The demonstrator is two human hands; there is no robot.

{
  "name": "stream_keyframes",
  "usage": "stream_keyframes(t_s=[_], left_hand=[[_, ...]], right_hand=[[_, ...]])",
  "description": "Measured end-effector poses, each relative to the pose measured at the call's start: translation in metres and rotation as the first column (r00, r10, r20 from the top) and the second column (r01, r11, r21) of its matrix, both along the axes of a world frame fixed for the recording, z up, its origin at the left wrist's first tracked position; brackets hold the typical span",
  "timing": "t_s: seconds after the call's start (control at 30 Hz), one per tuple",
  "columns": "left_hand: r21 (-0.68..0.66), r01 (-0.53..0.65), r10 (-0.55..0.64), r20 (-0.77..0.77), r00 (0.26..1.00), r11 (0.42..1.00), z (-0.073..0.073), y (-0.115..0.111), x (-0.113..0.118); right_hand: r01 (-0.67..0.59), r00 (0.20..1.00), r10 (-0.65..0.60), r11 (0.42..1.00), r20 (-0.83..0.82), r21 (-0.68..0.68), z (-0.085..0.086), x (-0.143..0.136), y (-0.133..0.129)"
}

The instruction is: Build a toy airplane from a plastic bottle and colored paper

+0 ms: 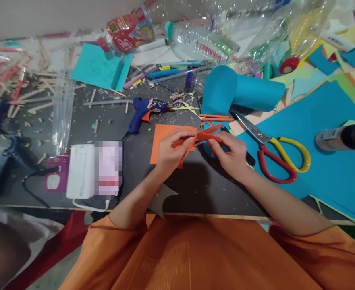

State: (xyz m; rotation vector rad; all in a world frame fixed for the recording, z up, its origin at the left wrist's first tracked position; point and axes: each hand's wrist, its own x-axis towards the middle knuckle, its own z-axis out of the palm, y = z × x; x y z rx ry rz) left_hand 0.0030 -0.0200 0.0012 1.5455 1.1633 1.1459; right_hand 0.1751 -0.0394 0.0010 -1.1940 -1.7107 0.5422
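Note:
Over the dark table, my left hand is closed in a pinch on a folded strip of orange paper. My right hand grips the right part of the same paper between thumb and fingers. The strip's ends stick out at angles, and part of it is hidden by my fingers. Beneath my left hand lies a square orange sheet. Just beyond my hands are thin rolled orange paper sticks. Large scissors with one red and one yellow handle rest on blue paper, to the right of my right hand.
A blue glue gun lies beyond my left hand. White power box stands left, with a cable. Plastic bottles and pens line the back. Blue paper and a dark-capped bottle are right; wood scraps litter the left.

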Motion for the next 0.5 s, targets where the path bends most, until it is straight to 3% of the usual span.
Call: stream_keyframes(t_s=[0.13, 0.33, 0.5], left_hand=[[0.138, 0.008, -0.001, -0.05, 0.999, 0.99, -0.0002, 0.0018, -0.0015], [0.199, 0.01, 0.0, -0.046, 0.999, 0.98, 0.0008, 0.0005, -0.0027], [0.167, 0.025, -0.011, -0.082, 0.997, 0.986, 0.0013, 0.0006, -0.0028]], right_hand=[[-0.053, 0.998, 0.052, 0.998, 0.033, 0.016, 0.0003, 0.0014, -0.0001], [-0.122, 0.993, 0.121, 0.991, 0.012, 0.054, 0.0, 0.0016, 0.0002], [-0.112, 0.994, 0.112, 0.993, 0.0, 0.037, -0.0024, 0.0008, 0.0]])
